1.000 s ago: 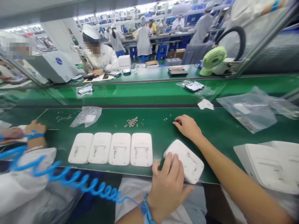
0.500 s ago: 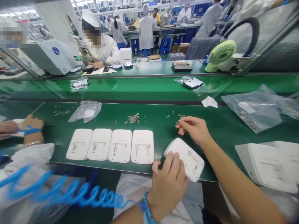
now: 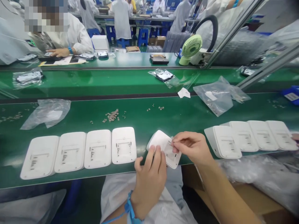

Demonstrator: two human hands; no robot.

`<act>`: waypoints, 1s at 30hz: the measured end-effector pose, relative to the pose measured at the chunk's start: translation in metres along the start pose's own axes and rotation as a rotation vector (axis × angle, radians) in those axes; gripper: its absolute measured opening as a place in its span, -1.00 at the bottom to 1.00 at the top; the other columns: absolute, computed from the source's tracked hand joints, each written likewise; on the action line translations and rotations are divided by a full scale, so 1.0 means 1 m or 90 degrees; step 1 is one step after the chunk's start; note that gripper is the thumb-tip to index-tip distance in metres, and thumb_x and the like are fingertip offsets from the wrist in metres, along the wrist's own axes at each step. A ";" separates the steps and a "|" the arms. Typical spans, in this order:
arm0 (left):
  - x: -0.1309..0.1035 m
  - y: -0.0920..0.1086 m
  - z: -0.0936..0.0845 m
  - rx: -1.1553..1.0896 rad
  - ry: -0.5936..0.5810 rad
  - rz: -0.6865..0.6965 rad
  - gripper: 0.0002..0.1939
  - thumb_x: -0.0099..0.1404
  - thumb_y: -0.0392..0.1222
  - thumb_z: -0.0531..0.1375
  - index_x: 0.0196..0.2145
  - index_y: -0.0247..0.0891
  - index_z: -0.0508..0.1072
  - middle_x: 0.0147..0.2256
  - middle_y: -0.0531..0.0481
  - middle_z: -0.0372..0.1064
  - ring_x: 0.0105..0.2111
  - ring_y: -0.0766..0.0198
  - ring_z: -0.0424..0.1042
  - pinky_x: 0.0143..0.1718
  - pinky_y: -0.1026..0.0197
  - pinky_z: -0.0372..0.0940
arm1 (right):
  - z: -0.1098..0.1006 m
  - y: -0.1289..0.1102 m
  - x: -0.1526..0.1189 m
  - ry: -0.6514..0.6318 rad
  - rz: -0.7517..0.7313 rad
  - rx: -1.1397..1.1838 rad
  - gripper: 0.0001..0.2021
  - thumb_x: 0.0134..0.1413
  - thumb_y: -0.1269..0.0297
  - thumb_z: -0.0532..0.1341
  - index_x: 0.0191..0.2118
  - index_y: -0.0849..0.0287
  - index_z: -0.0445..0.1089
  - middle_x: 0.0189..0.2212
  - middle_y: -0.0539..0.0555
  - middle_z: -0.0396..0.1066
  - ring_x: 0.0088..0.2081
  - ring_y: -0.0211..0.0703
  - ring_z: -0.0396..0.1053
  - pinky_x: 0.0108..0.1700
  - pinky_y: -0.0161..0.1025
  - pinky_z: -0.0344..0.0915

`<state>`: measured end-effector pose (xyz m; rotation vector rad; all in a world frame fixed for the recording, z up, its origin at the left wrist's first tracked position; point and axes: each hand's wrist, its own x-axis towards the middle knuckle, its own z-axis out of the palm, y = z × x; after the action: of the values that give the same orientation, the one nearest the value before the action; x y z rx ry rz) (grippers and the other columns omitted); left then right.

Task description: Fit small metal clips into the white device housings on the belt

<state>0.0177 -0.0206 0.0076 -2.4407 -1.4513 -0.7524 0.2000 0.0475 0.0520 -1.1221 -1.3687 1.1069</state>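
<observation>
A white plastic housing (image 3: 158,138) lies tilted at the front edge of the green bench (image 3: 98,105). My left hand (image 3: 151,174) rests on its lower left side, fingers spread over the surface. Over the recess on its right part, my right hand (image 3: 187,146) pinches a tiny metal piece, mostly hidden by the fingertips. Several white housings (image 3: 123,144) stand in a row to the left, recesses facing up. Beyond them is a pile of small metal pieces (image 3: 113,115), with a smaller group (image 3: 161,108) behind the housing that I touch.
Several more housings (image 3: 227,141) stand at the right, where another person's hand (image 3: 295,137) touches the last one. Plastic bags (image 3: 216,96) lie on the bench at both sides. A green fan (image 3: 192,46) and a seated person (image 3: 77,34) are beyond the raised ledge.
My right hand has moved from the small metal pieces down to the housing's recess. My left hand still rests on the housing. The view has turned to the right.
</observation>
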 end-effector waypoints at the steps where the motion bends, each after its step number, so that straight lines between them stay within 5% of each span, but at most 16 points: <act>1: 0.001 0.000 -0.001 -0.005 -0.002 0.000 -0.61 0.37 -0.19 0.19 0.13 -0.26 0.44 0.24 -0.07 0.33 0.27 0.08 0.21 0.04 -0.07 0.06 | 0.000 0.001 -0.004 0.020 -0.013 -0.081 -0.91 0.01 0.27 0.40 -0.36 0.12 0.51 -0.50 0.03 0.55 -0.55 -0.15 0.51 -0.53 -0.27 0.47; 4: 0.003 0.001 -0.003 -0.025 0.003 -0.003 -0.63 0.37 -0.18 0.18 0.11 -0.28 0.46 0.21 -0.09 0.37 0.23 0.06 0.26 0.05 -0.06 0.05 | 0.000 0.004 -0.017 0.101 -0.089 -0.332 -0.85 0.09 0.35 0.31 -0.18 0.10 0.53 -0.40 0.02 0.58 -0.44 -0.18 0.53 -0.38 -0.25 0.51; 8: 0.006 0.002 -0.004 -0.035 -0.004 -0.009 -0.63 0.36 -0.16 0.20 0.10 -0.27 0.47 0.18 -0.10 0.40 0.19 0.03 0.31 0.06 -0.06 0.05 | 0.002 0.009 -0.031 0.135 -0.172 -0.509 -0.89 0.21 0.36 0.23 -0.29 0.10 0.52 -0.34 0.03 0.56 -0.44 -0.23 0.46 -0.34 -0.24 0.44; 19: 0.003 0.004 -0.003 -0.018 -0.048 -0.003 -0.57 0.33 -0.27 0.16 0.15 -0.25 0.44 0.21 -0.12 0.37 0.23 0.00 0.28 0.14 -0.11 0.02 | 0.025 0.029 -0.036 0.291 -0.198 -0.556 -0.88 0.12 0.44 0.21 -0.38 0.12 0.46 -0.39 0.04 0.47 -0.44 -0.25 0.38 -0.40 -0.27 0.37; 30: 0.004 0.003 -0.004 0.000 -0.051 0.003 -0.57 0.34 -0.30 0.12 0.15 -0.28 0.43 0.23 -0.10 0.35 0.25 0.03 0.24 0.05 -0.12 0.05 | 0.021 0.030 -0.040 0.244 -0.250 -0.566 -0.86 0.16 0.47 0.21 -0.30 0.09 0.47 -0.36 0.04 0.51 -0.39 -0.21 0.45 -0.34 -0.24 0.43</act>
<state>0.0212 -0.0206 0.0133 -2.5010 -1.4721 -0.6601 0.1835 0.0113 0.0148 -1.4823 -1.7003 -0.0560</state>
